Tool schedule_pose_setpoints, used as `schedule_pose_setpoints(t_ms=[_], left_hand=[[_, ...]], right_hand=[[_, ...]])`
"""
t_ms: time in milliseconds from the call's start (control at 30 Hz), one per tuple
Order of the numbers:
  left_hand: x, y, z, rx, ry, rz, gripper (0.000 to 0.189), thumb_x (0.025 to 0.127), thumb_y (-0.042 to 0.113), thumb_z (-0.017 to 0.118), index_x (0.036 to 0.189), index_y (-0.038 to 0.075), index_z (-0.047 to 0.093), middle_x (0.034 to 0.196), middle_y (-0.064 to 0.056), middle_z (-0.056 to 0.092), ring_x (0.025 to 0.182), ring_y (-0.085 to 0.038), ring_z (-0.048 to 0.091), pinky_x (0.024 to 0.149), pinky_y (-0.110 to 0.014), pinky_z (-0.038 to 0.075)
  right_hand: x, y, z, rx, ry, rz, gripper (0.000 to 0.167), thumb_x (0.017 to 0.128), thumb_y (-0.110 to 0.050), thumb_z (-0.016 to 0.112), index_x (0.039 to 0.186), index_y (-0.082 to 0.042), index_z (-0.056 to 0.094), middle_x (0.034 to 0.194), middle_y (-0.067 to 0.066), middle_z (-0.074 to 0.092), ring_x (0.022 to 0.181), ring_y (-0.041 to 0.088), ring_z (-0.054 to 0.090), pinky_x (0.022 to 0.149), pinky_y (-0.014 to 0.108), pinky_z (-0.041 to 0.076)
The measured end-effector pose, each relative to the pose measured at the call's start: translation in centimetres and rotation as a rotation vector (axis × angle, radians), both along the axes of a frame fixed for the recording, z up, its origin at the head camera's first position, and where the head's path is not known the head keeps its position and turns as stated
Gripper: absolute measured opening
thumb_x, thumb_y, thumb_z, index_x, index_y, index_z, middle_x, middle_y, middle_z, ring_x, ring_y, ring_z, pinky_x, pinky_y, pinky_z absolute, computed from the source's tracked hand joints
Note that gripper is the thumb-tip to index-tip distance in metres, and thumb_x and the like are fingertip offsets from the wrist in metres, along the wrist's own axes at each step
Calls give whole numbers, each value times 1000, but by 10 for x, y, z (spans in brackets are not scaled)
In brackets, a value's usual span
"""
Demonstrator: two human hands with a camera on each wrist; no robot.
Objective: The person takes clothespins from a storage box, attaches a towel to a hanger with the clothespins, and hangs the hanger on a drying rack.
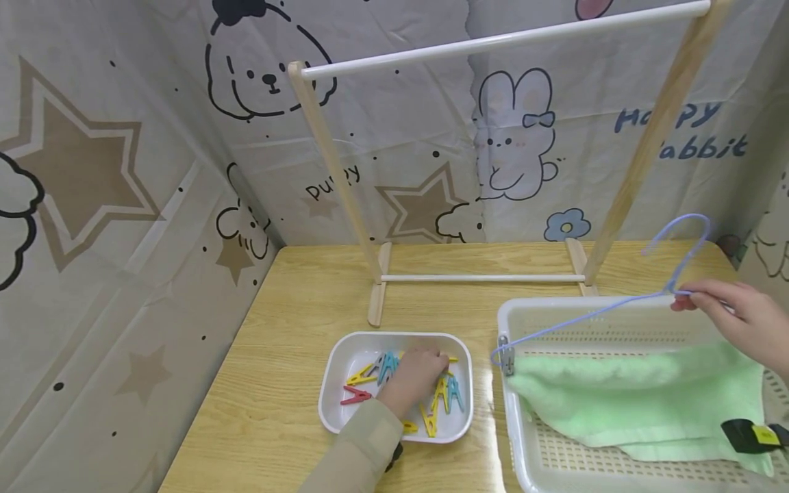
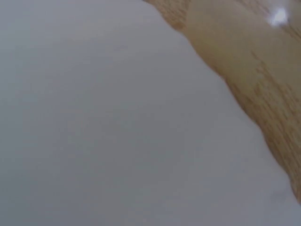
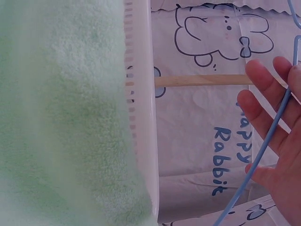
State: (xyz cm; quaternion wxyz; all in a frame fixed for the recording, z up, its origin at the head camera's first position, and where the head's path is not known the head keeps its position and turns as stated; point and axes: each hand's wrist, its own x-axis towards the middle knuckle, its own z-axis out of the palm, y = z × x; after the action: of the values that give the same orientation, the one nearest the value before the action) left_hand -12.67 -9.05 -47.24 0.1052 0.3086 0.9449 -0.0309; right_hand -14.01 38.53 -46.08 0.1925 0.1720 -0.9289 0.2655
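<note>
My left hand (image 1: 414, 380) reaches down into a small white tray (image 1: 327, 383) of plastic clothespins. A red clothespin (image 1: 356, 395) lies at the tray's left, and yellow and light-blue ones lie around the hand. Its fingertips are hidden among them. At the right, my right hand (image 1: 742, 318) pinches a blue wire hanger (image 1: 592, 313) just below its hook; the right wrist view shows the wire (image 3: 263, 150) crossing the fingers. From the hanger hangs a light-green towel (image 1: 641, 400), fastened at the left end by a grey clothespin (image 1: 506, 355).
Beneath the towel stands a white perforated basket (image 1: 516, 438). Behind the tray and basket rises a wooden rack with a white top rail (image 1: 505, 42) and a lower white bar (image 1: 483, 279). A printed cloth (image 1: 394, 137) surrounds the wooden table (image 1: 277, 356).
</note>
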Motion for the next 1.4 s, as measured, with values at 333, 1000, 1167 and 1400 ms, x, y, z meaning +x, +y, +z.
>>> schedule_pose_setpoints(t_ms=[333, 1000, 1167, 1400], left_hand=[[0, 1, -4, -64, 4, 4, 29, 75, 15, 70, 104, 20, 63, 93, 3, 57, 89, -12, 52, 83, -30, 42], [0, -1, -4, -103, -21, 60, 33, 80, 26, 67, 111, 19, 60, 102, 1, 58, 100, -15, 52, 87, -34, 41], [1, -2, -4, -95, -13, 52, 32, 81, 26, 65, 112, 19, 60, 103, 0, 58, 101, -16, 51, 88, -36, 41], [1, -3, -3, -78, -13, 56, 33, 80, 27, 67, 111, 18, 60, 103, 0, 58, 101, -16, 52, 87, -35, 42]], right_hand=[[-4, -8, 4, -3, -120, -53, 18, 95, -12, 43, 103, -8, 60, 85, -10, 63, 81, -19, 42, 69, 0, 32], [10, -63, 66, 17, -150, -5, 16, 92, 1, 43, 97, 7, 57, 75, -1, 62, 73, -19, 38, 58, 7, 37], [7, -64, 60, 69, -215, -18, 18, 92, 1, 43, 101, 10, 55, 80, 14, 63, 72, 9, 56, 59, 32, 48], [7, -64, 51, 106, -214, -36, 17, 90, 0, 49, 98, 10, 59, 82, 19, 58, 63, 24, 51, 53, 36, 44]])
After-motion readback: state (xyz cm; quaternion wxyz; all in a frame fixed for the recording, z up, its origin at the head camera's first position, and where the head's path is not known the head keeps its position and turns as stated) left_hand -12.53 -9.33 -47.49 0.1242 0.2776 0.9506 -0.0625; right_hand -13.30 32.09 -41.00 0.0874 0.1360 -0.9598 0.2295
